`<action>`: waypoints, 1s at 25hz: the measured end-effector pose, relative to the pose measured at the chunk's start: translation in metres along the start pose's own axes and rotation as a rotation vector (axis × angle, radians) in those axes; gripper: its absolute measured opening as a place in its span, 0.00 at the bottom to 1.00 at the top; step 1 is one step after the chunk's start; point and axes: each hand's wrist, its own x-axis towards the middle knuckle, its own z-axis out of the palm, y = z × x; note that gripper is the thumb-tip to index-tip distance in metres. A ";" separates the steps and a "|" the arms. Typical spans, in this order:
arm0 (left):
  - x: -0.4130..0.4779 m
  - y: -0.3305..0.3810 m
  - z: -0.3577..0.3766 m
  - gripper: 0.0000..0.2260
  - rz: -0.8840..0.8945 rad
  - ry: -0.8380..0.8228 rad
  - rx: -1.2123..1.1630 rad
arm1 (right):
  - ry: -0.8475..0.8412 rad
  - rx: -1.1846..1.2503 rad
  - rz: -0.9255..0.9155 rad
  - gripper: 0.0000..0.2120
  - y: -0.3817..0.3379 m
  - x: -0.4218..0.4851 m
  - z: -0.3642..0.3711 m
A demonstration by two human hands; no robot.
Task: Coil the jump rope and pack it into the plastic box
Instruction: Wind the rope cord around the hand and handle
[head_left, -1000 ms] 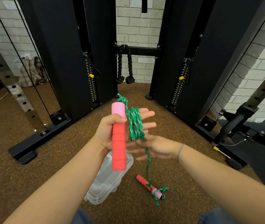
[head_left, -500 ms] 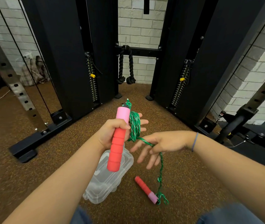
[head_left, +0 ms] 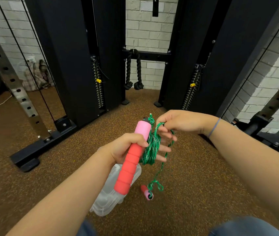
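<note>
My left hand (head_left: 126,147) grips a red foam jump-rope handle with a pink top (head_left: 132,160), held upright and tilted. Several loops of green braided rope (head_left: 150,150) are wound around this hand's outstretched fingers. My right hand (head_left: 183,123) pinches the rope just above the loops, at the top of the coil. From there a strand drops to the second handle (head_left: 146,193), which hangs just above the floor. A clear plastic box (head_left: 108,196) lies on the floor below my left hand, partly hidden by the handle.
Brown speckled rubber floor (head_left: 194,184) all around. Black cable-machine towers (head_left: 64,57) stand ahead left and right, with a black rope attachment (head_left: 133,70) hanging between them. A steel rack upright (head_left: 11,79) is on the left; black machine bases sit at far right.
My right hand rose from below the coil to its top, carrying the rope over my left fingers. The second handle was lifted off the floor toward the box.
</note>
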 end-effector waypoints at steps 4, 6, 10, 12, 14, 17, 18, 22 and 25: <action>0.004 -0.008 -0.013 0.14 0.030 -0.016 -0.096 | 0.124 0.129 -0.035 0.21 0.007 0.007 0.003; 0.002 -0.007 -0.015 0.17 0.038 -0.068 -0.161 | 0.201 0.212 -0.049 0.21 0.012 0.013 0.010; -0.005 -0.001 -0.009 0.15 0.161 -0.193 -0.193 | 0.296 0.480 -0.042 0.19 0.029 0.022 0.027; -0.008 0.005 -0.006 0.12 0.217 -0.235 -0.251 | 0.227 0.646 -0.040 0.21 0.036 0.023 0.043; -0.012 0.011 0.002 0.09 0.280 -0.290 -0.379 | 0.214 0.701 -0.080 0.24 0.042 0.029 0.064; -0.010 0.014 -0.007 0.14 0.367 -0.348 -0.436 | 0.263 0.662 -0.091 0.17 0.050 0.040 0.096; -0.009 0.013 -0.010 0.19 0.443 -0.330 -0.415 | 0.279 0.671 -0.091 0.15 0.052 0.043 0.104; 0.000 0.009 -0.021 0.33 0.349 -0.146 -0.276 | 0.302 0.517 -0.113 0.18 0.055 0.042 0.126; 0.004 0.005 -0.027 0.44 0.396 -0.095 -0.289 | 0.316 0.346 -0.080 0.22 0.053 0.038 0.133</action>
